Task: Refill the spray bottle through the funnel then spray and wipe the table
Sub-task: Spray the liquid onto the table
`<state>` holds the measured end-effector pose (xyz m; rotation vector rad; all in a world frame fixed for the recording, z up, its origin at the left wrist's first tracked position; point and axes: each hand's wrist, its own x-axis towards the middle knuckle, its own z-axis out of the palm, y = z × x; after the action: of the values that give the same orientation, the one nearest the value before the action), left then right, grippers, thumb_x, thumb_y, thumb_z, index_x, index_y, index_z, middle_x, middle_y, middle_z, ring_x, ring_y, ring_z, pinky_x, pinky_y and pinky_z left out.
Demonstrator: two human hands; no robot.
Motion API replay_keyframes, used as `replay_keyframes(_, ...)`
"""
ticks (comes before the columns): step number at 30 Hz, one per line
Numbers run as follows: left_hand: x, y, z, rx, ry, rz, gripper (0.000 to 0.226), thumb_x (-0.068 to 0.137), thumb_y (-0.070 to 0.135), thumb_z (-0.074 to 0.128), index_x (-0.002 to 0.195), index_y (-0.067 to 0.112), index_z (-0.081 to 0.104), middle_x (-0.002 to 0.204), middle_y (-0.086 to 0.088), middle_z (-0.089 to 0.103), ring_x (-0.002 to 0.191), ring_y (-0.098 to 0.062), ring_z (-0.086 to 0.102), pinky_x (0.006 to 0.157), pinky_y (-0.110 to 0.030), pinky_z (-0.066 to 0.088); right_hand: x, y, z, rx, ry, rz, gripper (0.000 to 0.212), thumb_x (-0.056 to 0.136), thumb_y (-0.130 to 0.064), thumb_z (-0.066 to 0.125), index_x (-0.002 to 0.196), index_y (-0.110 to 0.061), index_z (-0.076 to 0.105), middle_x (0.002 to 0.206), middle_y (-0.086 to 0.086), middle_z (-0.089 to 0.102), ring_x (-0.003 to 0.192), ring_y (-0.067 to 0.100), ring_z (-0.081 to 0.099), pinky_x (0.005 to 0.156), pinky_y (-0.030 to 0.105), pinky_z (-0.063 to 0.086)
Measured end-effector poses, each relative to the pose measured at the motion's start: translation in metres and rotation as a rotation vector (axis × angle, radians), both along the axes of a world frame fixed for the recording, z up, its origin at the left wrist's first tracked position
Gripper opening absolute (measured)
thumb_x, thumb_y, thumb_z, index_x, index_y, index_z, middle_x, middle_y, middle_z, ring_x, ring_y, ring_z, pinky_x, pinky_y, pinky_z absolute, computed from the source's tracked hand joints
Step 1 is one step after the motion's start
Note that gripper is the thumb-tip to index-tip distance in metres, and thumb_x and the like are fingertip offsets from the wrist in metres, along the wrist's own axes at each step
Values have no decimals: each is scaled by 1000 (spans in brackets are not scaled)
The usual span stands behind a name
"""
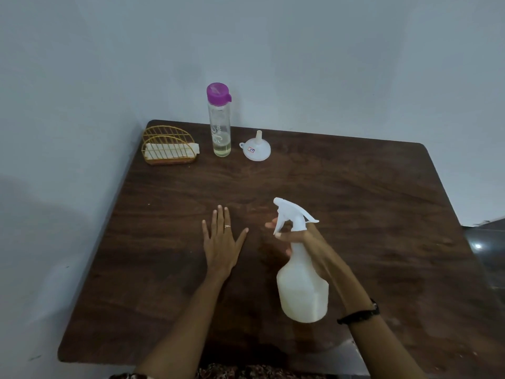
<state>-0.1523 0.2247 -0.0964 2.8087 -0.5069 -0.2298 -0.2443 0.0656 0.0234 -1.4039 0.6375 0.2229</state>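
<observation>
A: Hands first. Left hand (220, 243) lies flat on the table (382, 203), palm down, fingers straight and spread, a ring on one finger. It holds nothing.

B: And the right?

A: Right hand (308, 250) is wrapped round the neck of the spray bottle (302, 285), fingers curled about the neck just under the trigger head. Dark band on that wrist.

B: Where's the bottle?

A: Held up over the near middle of the table, right of the left hand and apart from it. Whether its base touches the wood, can't tell.

B: Orientation?

A: Long axis runs near to far, tilted: base toward the person, head away. Nozzle points to the far left, trigger hangs on that side too. Body is translucent white, contents pale.

B: Back row, left to right?

A: Gold wire rack (169, 146) at the far left corner with a white cloth (175, 151) lying in it. Beside it a clear tall bottle (219, 124), upright, purple cap, a little pale liquid at the bottom. Then a white funnel (257, 149), sitting mouth down, spout pointing up, small sticker on its side.

B: Beyond that?

A: Plain pale wall.
</observation>
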Motion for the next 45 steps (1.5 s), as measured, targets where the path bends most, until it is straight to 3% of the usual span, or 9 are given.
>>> replay_keyframes(4,1,0,-4,30,0,-11,78,89,63,20,147,12,6,157,-7,8,146,-20,6,117,-43,0,5,13,-8,-56,326,10,12,83,-10,67,95,-14,63,86,3,61,59,10,54,48,19,42)
replay_keyframes(7,1,1,-6,47,-27,-8,84,84,66,9,146,9,15,155,-10,18,144,-22,16,116,-45,7,8,23,-14,-67,500,-108,23,80,-32,71,80,-11,61,73,6,55,53,13,49,48,22,40)
replay_keyframes(11,1,0,-6,51,-32,-1,80,88,65,19,146,10,16,155,-10,20,144,-23,18,115,-45,8,5,28,-21,-134,295,-111,23,83,-32,64,72,-13,58,63,2,53,48,10,48,46,22,40)
replay_keyframes(17,2,0,-4,56,-2,-8,79,90,62,27,147,13,1,158,-6,3,146,-19,2,116,-41,-4,17,34,-15,-259,363,-237,36,85,-28,66,67,-21,36,64,3,53,54,15,53,65,33,50)
replay_keyframes(20,3,-1,-6,71,-15,-6,80,89,64,21,147,13,4,158,-7,6,146,-20,4,116,-43,-1,9,25,-16,-183,331,-221,18,85,-25,65,75,-14,56,66,1,56,52,14,51,57,29,45)
replay_keyframes(26,0,-4,-2,50,19,1,77,92,57,29,147,11,2,158,-7,2,146,-20,0,117,-46,-1,-8,5,-9,-209,389,-201,26,83,-23,67,77,-20,42,69,0,57,52,16,54,61,30,47)
replay_keyframes(32,-55,-62,20,-87,67,-122,76,89,63,22,141,20,-13,156,-3,-10,142,-17,-12,113,-43,-11,-47,-32,-1,-210,337,-309,22,83,-23,64,97,-6,63,75,7,64,49,16,55,50,27,44)
replay_keyframes(38,-129,-126,16,-64,101,-272,92,77,78,-4,143,15,-2,156,-7,5,141,-22,-4,110,-50,-9,-88,-66,7,-328,364,-325,17,82,-20,60,77,-5,66,68,9,64,54,18,59,56,29,47)
replay_keyframes(45,-143,-131,4,36,138,-285,93,72,76,10,141,17,-12,153,-2,-14,139,-18,-17,111,-46,-16,-120,-81,2,-333,356,-364,20,89,-29,58,76,-13,58,70,7,62,57,16,58,56,25,46)
